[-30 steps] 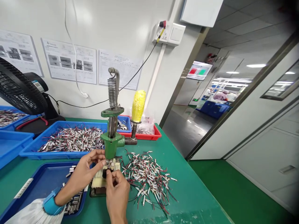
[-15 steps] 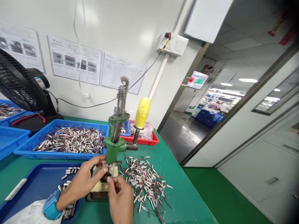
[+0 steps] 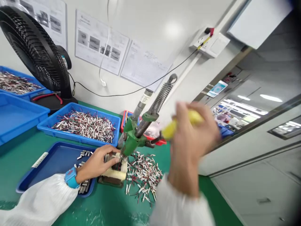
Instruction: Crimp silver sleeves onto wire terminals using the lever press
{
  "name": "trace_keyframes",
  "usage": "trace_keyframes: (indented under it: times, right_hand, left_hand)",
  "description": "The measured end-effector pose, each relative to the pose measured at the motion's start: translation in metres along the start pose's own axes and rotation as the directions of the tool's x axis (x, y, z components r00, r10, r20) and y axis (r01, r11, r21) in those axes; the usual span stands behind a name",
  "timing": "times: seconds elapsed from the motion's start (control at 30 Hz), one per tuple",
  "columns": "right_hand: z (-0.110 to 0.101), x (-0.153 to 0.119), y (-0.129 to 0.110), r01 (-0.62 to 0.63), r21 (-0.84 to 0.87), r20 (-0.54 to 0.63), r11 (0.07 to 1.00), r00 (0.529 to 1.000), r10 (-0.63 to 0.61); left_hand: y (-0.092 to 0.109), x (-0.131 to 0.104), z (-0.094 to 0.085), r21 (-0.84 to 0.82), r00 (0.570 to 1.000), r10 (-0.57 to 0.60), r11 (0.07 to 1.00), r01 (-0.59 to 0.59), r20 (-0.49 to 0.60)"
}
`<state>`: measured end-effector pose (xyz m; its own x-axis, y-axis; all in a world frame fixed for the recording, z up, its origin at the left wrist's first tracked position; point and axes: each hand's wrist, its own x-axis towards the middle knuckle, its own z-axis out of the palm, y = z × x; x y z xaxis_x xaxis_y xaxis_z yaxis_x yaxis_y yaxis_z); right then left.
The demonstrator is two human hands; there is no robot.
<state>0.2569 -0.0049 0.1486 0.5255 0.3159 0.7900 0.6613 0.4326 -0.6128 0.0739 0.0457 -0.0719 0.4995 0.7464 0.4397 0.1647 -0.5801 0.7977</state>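
Green cast-metal hand press (image 3: 131, 141), the landmark, with a coiled steel return spring (image 3: 162, 94) slanting up from its head. A second ago both hands worked at the cream-coloured block fixture (image 3: 116, 171) under the ram; the right hand (image 3: 190, 141), blurred by motion, has since risen and now closes fully round the yellow-wrapped lever handle (image 3: 174, 127) to the right of the press, which suggests the part is seated and a press stroke is in hand. The left hand (image 3: 98, 163) stays at the fixture, fingers curled against it; whether it pinches a part cannot be told. Left of the press: glossy blue plastic trays (image 3: 56, 157). Right of its base: a loose heap of thin metal-tipped red and black wired parts (image 3: 143, 175) on the matte green mat.
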Motion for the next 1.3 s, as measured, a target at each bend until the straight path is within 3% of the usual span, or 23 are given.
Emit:
trace_keyframes:
  times: [0.07, 0.1, 0.17, 0.23, 0.33, 0.43, 0.53, 0.67, 0.83, 0.9, 0.93, 1.0, 1.07, 1.13, 1.3]
  right_hand:
    - [-0.012, -0.031, -0.014, 0.003, 0.055, -0.175, 0.998, 0.985, 0.007]
    - [-0.019, -0.039, -0.015, 0.003, 0.036, -0.197, 0.999, 0.98, 0.004]
    - [-0.028, -0.039, -0.001, -0.009, 0.028, -0.051, 1.0, 0.999, 0.01]
    - [-0.034, -0.033, 0.032, -0.061, 0.022, 0.055, 0.998, 0.997, 0.06]
    - [-0.037, -0.045, 0.108, -0.167, -0.151, 0.029, 0.974, 0.984, 0.173]
    - [-0.03, -0.089, 0.177, -0.21, -0.334, 0.316, 0.919, 0.894, 0.319]
    - [-0.016, -0.13, 0.209, -0.227, -0.367, 0.412, 0.902, 0.83, 0.377]
    - [-0.013, -0.144, 0.213, -0.27, -0.336, 0.385, 0.902, 0.835, 0.393]
    - [-0.041, -0.155, 0.208, -0.408, -0.237, 0.221, 0.882, 0.861, 0.458]
    - [-0.051, -0.166, 0.204, -0.562, -0.096, 0.156, 0.821, 0.807, 0.57]
    - [-0.054, -0.171, 0.202, -0.654, 0.025, 0.144, 0.756, 0.751, 0.644]
    - [-0.058, -0.179, 0.196, -0.775, 0.297, 0.173, 0.557, 0.618, 0.767]
    - [-0.057, -0.181, 0.192, -0.795, 0.457, 0.223, 0.4, 0.537, 0.814]
    - [-0.056, -0.179, 0.191, -0.792, 0.498, 0.245, 0.353, 0.519, 0.819]
    - [-0.052, -0.176, 0.19, -0.784, 0.497, 0.263, 0.372, 0.544, 0.797]
  left_hand:
    - [-0.002, -0.001, 0.001, -0.028, 1.0, -0.003, 1.0, 0.003, 0.002]
    - [-0.002, -0.001, 0.001, -0.038, 1.0, -0.006, 0.999, 0.006, -0.001]
    - [-0.002, -0.001, 0.001, -0.037, 1.0, -0.016, 0.999, 0.016, -0.017]
    - [-0.002, 0.0, 0.001, -0.023, 0.999, -0.027, 0.999, 0.026, -0.019]
    - [0.0, -0.001, 0.001, -0.03, 0.998, -0.053, 0.998, 0.053, 0.018]
    - [0.001, -0.001, 0.002, -0.047, 0.997, -0.069, 0.996, 0.07, 0.024]
    - [0.0, -0.001, 0.003, -0.036, 0.997, -0.076, 0.996, 0.076, 0.008]
    - [0.0, -0.002, 0.002, -0.035, 0.997, -0.071, 0.997, 0.071, 0.015]
    - [0.003, -0.001, 0.001, -0.03, 0.997, -0.076, 0.997, 0.076, 0.019]
    - [0.003, -0.001, 0.001, -0.024, 0.997, -0.075, 0.997, 0.076, 0.013]
    - [0.003, -0.001, 0.001, -0.019, 0.997, -0.074, 0.997, 0.074, 0.01]
    - [0.003, -0.001, 0.001, -0.003, 0.997, -0.075, 0.997, 0.075, 0.006]
    - [0.002, -0.001, 0.002, 0.017, 0.996, -0.088, 0.996, 0.088, 0.008]
    - [0.002, -0.001, 0.002, 0.032, 0.995, -0.104, 0.994, 0.103, 0.003]
    - [0.001, -0.002, 0.003, 0.032, 0.993, -0.102, 0.994, 0.104, -0.055]
